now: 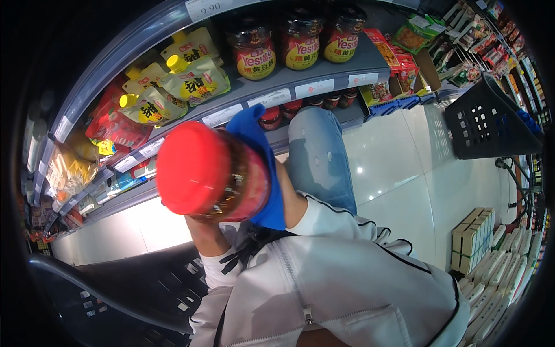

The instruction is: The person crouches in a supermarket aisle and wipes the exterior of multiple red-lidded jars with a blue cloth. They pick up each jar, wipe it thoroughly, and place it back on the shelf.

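A large glass jar (243, 178) with a red lid (190, 167) is held up close before my chest, tilted with its lid toward the left; it looks blurred. Dark contents and oil show through the glass below the lid. My left hand (204, 230) supports the jar from beneath, its fingers hidden behind it. Against the jar's right side lies a blue cloth (275, 191), held by my right hand (295, 199). Only that wrist shows, as the cloth covers the fingers.
Ahead, a grey shelf (286, 78) bears dark-lidded sauce jars (253, 52) and yellow-capped pouches (197, 82). Black baskets stand at lower left (143, 282) and right (481, 121). My bent knee (318, 152) is near the lower shelf. Stacked boxes (470, 238) sit at right.
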Action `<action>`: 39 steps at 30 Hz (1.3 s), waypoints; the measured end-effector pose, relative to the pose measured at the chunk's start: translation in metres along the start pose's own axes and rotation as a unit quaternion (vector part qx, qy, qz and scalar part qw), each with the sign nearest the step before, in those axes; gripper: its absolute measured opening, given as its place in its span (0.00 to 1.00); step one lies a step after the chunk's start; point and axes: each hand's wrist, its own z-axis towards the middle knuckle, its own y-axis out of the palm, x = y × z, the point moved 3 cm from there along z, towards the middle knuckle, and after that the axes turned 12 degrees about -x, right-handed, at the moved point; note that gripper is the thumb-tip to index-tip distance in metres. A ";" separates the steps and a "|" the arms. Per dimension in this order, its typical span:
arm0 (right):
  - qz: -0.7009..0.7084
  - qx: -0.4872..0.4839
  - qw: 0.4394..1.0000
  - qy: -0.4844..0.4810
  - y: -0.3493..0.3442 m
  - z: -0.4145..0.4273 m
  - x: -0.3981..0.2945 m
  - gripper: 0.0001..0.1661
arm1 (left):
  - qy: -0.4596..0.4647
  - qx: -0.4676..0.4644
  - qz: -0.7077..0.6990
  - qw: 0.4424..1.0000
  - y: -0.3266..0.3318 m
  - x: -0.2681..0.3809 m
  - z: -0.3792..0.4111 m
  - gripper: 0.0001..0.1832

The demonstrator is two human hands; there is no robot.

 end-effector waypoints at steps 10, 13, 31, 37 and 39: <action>-0.107 -0.061 0.992 0.005 -0.002 0.002 -0.040 0.19 | -0.024 -0.198 0.153 0.968 0.007 0.031 0.042 0.62; -0.118 -0.077 0.990 0.005 -0.007 0.004 -0.036 0.21 | -0.035 -0.092 0.081 0.992 0.020 0.028 0.052 0.57; -0.309 0.219 0.868 -0.321 -0.010 -0.039 -0.072 0.28 | 0.074 -0.071 0.396 0.913 0.054 0.004 0.020 0.46; -0.290 0.046 0.956 -0.016 -0.029 -0.032 -0.080 0.33 | -0.048 -0.154 0.247 0.955 0.059 0.005 0.023 0.47; -0.224 0.054 0.973 0.020 -0.045 -0.032 -0.072 0.32 | -0.128 -0.192 0.134 0.964 0.057 0.007 0.023 0.48</action>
